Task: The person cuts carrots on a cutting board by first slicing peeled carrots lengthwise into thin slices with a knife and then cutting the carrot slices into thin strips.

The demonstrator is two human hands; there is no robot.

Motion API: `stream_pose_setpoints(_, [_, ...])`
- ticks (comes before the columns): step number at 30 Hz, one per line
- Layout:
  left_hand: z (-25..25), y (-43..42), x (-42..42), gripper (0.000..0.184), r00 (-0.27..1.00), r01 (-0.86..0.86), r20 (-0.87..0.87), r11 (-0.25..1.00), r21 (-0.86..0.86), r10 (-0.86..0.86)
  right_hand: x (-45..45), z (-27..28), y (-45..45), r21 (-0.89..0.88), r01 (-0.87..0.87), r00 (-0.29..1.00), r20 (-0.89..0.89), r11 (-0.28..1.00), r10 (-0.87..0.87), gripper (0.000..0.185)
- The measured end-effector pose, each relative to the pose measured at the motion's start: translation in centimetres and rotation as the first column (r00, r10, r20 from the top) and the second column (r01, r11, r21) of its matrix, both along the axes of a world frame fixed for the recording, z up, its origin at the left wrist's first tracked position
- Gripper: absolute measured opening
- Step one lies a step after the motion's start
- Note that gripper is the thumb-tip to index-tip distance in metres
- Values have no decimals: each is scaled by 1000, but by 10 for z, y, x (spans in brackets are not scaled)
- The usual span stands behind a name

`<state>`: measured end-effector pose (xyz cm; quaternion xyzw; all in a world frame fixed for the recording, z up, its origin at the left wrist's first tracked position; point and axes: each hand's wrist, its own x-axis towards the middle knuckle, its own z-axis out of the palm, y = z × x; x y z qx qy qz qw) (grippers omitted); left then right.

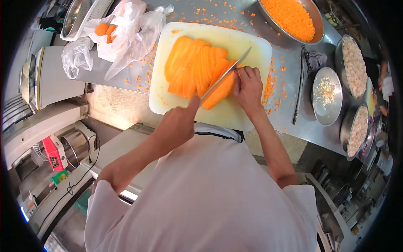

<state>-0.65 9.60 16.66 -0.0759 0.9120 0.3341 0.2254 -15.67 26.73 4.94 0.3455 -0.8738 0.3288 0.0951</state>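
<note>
A white cutting board (pixel 163 90) lies on the metal table. Thin orange slices, apparently carrot (pixel 191 65), fan out across it in an overlapping row. My left hand (pixel 178 126) is closed round the handle of a knife (pixel 222 78), whose blade slants up to the right over the slices. The fingers of my right hand (pixel 249 88) are curled and press on the orange slices at the right end of the row, close beside the blade. The knife handle is mostly hidden in my left hand.
A bowl of chopped orange bits (pixel 291 19) stands at the top right. Bowls of pale pieces (pixel 354 67) and a smaller bowl (pixel 327 105) are at the right, near a dark rod (pixel 299 86). Plastic bags (pixel 126 33) lie at the upper left.
</note>
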Motion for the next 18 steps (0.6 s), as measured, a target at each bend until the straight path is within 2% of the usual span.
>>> stream_pose_setpoints(2, [5,-2,10,44,988,-45,149,999,26,41,-1,-1,0,-8,-1,1000,1,1000,1,12])
stream_pose_setpoints(6, [-28,5,6,43,972,-19,234,999,-27,24,1,-3,-2,-48,17,1000,19,999,-16,11])
stream_pose_setpoints(8, [-62,12,-13,37,997,-16,-69,999,-35,14,0,-3,-1,-55,21,999,26,998,-19,10])
stream_pose_setpoints(10, [-99,16,-32,31,888,3,-460,1000,-6,-6,3,-1,0,-64,0,1000,22,998,1,10])
stream_pose_setpoints(11, [-98,13,-46,31,881,-5,-472,1000,-12,-1,0,-1,-1,-69,2,1000,10,998,-2,9])
stream_pose_setpoints(13, [-84,12,-62,32,977,21,-214,998,64,-7,2,-3,0,-66,0,1000,-2,998,0,8])
stream_pose_setpoints(17, [-43,4,-12,32,982,-16,-183,992,124,39,1,-7,1,-57,15,1000,-17,998,-16,8])
stream_pose_setpoints(18, [-34,2,4,34,999,-33,-17,998,45,34,1,-8,1,-59,19,1000,-12,998,-20,8])
